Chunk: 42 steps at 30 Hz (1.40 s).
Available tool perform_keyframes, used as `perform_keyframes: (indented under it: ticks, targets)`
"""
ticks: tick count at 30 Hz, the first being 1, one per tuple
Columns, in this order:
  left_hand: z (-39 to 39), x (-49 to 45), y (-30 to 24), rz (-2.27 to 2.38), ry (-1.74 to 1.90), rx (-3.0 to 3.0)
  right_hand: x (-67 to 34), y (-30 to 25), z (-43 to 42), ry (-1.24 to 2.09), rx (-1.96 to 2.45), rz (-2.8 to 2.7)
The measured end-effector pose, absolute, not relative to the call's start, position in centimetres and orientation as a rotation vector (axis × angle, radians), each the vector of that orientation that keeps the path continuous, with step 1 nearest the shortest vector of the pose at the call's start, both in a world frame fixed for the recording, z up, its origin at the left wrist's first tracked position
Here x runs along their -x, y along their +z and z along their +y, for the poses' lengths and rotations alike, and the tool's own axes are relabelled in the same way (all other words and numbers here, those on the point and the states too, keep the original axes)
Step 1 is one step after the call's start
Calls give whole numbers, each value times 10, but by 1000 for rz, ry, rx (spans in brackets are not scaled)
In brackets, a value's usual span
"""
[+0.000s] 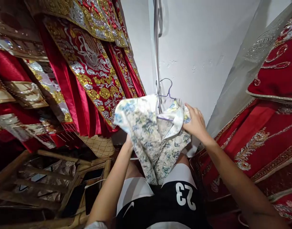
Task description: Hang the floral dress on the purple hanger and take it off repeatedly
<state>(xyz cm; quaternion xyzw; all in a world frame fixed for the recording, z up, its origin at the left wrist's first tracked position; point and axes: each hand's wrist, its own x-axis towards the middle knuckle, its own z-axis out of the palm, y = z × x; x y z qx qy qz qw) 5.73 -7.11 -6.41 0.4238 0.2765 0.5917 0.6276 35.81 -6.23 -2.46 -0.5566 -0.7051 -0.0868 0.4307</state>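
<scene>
Right hand point(195, 122) closed on the collar edge of the floral garment point(148, 133), thumb and fingers pinching cloth just beside the wire hanger point(168, 90), hook up against the white wall point(203, 47) and near a thin metal pole point(156, 47). Left hand point(129, 142) tucked under the garment's other shoulder, fingers hidden by the fabric; impossible to tell whether clenched or loose. Garment up in front of the chest, bunched over the hanger, lower part drooping towards the black shorts point(165, 203). Red embroidered robes point(88, 70) hanging close on the left, more red embroidered cloth point(274, 79) on the right, a wooden chair point(52, 178) below left. Probably a matter of seating the cloth on the hanger. Best done by bearing the weight from beneath with the left, drawing the collar square over the wire with the right, and smoothing one shoulder at a time rather than tugging both. Worth minding the hook, so as not to snag the metallic embroidery alongside, and lifting the drooping hem clear of the chair.
</scene>
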Motion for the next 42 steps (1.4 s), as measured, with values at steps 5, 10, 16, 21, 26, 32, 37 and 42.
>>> perform_keyframes:
  ticks: [5,10,16,21,26,32,37,42]
  targets:
    - [-82,-60,-129,817,1379,-833,-347,3,-21,-259,1419,-1701]
    - [-103,-84,-174,1049,1507,-924,-326,4,-31,-256,1249,-1889]
    - [-139,-94,-203,1127,1415,-966,-321,-87,-85,300,1157,-1348]
    - [-144,-109,-205,1128,1411,-1103,-276,-160,-109,1103,1192,-1190]
    - [-145,-115,-202,1141,1428,-1237,-253,-162,-105,1193,1110,-1293]
    - [-149,-113,-199,1125,1370,-1294,-253,-158,-108,1146,1188,-1307]
    - [-147,-105,-204,1239,1386,-1253,-256,-156,-109,1217,1184,-1300]
    - [-148,-101,-205,1592,1872,-1199,-268,-153,-116,1318,1194,-1340]
